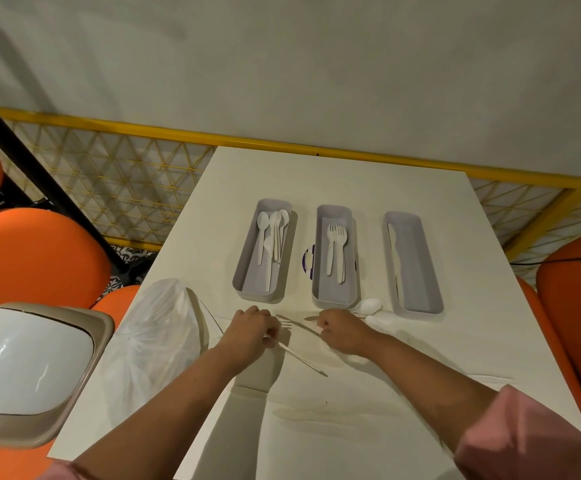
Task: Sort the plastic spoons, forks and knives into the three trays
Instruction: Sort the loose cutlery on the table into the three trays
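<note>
I see my left hand (252,330) pinching a fork (284,323); my right hand (342,332) is curled on a knife (311,327) between them.

A plain pale wall (316,64) rises behind a yellow-framed lattice railing (119,181). Orange seats (29,251) flank the white surface (351,178); patterned floor tile (126,254) shows at left.

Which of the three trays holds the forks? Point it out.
The middle tray. Forks lie in it with tines toward the far end; the left tray holds spoons, and the right tray holds a knife.
</note>
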